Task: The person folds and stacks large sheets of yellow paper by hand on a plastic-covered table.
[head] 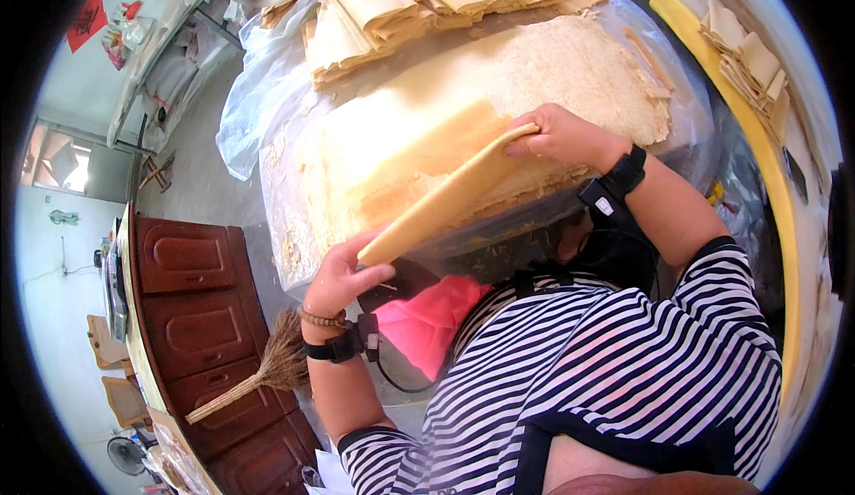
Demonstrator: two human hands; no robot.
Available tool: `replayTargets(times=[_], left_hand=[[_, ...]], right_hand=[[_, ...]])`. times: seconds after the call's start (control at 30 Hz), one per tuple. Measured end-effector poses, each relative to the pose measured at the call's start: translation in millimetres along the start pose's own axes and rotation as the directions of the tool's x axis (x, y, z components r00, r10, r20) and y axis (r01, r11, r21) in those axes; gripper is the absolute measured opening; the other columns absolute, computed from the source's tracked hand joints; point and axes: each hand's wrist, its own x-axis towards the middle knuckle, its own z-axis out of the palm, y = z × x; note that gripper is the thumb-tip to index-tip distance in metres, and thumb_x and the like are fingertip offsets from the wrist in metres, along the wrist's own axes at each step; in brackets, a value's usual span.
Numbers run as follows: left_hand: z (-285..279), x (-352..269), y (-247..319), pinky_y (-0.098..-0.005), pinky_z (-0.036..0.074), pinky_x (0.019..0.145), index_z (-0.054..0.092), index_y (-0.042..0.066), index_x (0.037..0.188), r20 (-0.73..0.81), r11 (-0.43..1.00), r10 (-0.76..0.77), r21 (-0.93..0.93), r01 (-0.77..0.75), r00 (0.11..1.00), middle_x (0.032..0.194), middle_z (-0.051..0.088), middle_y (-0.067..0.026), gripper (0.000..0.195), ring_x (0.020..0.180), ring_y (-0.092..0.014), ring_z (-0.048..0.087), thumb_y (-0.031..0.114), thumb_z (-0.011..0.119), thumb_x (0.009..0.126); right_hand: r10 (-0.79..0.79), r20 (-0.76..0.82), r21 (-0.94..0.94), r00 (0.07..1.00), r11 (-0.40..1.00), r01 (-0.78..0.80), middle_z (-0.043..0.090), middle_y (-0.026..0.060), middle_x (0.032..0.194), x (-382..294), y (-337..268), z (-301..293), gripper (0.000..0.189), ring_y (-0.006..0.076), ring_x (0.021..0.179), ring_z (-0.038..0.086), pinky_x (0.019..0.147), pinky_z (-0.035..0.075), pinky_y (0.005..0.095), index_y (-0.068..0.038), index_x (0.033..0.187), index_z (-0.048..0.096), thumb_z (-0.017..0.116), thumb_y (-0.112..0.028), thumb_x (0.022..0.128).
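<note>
My left hand (344, 271) grips the near left end of a thin, soft yellow-tan sheet (444, 204), its thumb lying along the edge. Across from it, my right hand (558, 136) pinches the sheet's far right end. Between my hands the sheet is folded over into a long, narrow band, raised at the near edge of a broad flat pile of similar sheets (554, 54). The pile has ragged, flaky edges, and bright light washes out its middle. An orange-toned layer (427, 154) shows just behind the band. Whether it belongs to the held sheet, I cannot tell.
Several folded sheet bundles (374, 4) lie along the table's far side. Clear plastic (250, 101) drapes over its left edge. On the right, more folded sheets (751, 61) rest beyond a yellow edge (778, 181). A straw broom (267, 368) leans by dark red wooden cabinets (190, 321).
</note>
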Motion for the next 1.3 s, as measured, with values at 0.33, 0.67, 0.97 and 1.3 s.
replayTargets(times=[0.33, 0.67, 0.97, 1.3], left_hand=[[28, 65, -44, -0.0388, 0.049, 0.062, 0.065, 0.001, 0.097, -0.733, 0.969, 0.13, 0.236, 0.071, 0.668, 0.079, 0.068, -0.0102, 0.026, 0.069, -0.024, 0.064, 0.025, 0.057, 0.102], [74, 81, 10, -0.0457, 0.041, 0.103, 0.048, 0.008, 0.14, -0.52, 0.362, 0.59, 0.854, 0.373, 0.618, 0.14, 0.052, -0.0194, 0.056, 0.129, -0.036, 0.049, 0.038, 0.061, 0.094], [100, 100, -8, -0.0567, 0.02, 0.118, 0.04, 0.012, 0.152, -0.214, 0.353, 0.437, 0.934, 0.052, 0.874, 0.159, 0.035, -0.0176, 0.089, 0.148, -0.042, 0.027, 0.06, 0.067, 0.083], [76, 84, -10, -0.052, 0.025, 0.118, 0.042, 0.002, 0.147, -0.302, 0.37, 0.429, 0.919, 0.139, 0.852, 0.155, 0.035, -0.0277, 0.083, 0.146, -0.044, 0.029, 0.049, 0.072, 0.085]], right_hand=[[0.058, -0.192, -0.184, 0.98, 0.978, -0.094, 0.07, 0.0233, 0.084, 64, 25, 13, 0.048, 0.0294, 0.076, 0.068, 0.072, 0.053, 0.0389, 0.003, 0.096, 0.072, 0.07, -0.044, 0.088], [-0.138, -0.218, -0.444, 0.966, 0.896, 0.028, 0.069, 0.0271, 0.091, 82, 47, 14, 0.053, 0.0409, 0.088, 0.067, 0.082, 0.052, 0.0446, 0.003, 0.093, 0.071, 0.064, -0.049, 0.089], [-0.085, -0.284, -0.585, 0.955, 0.805, -0.102, 0.067, 0.0173, 0.122, 66, -23, 23, 0.048, 0.0331, 0.105, 0.067, 0.09, 0.052, 0.0426, -0.008, 0.127, 0.065, 0.062, -0.042, 0.093], [-0.416, 0.128, -0.733, 0.9, 0.572, 0.368, 0.038, 0.0115, 0.158, 48, 10, 65, 0.078, 0.0334, 0.149, 0.028, 0.12, 0.02, 0.0576, -0.013, 0.145, 0.051, 0.06, -0.064, 0.086]])
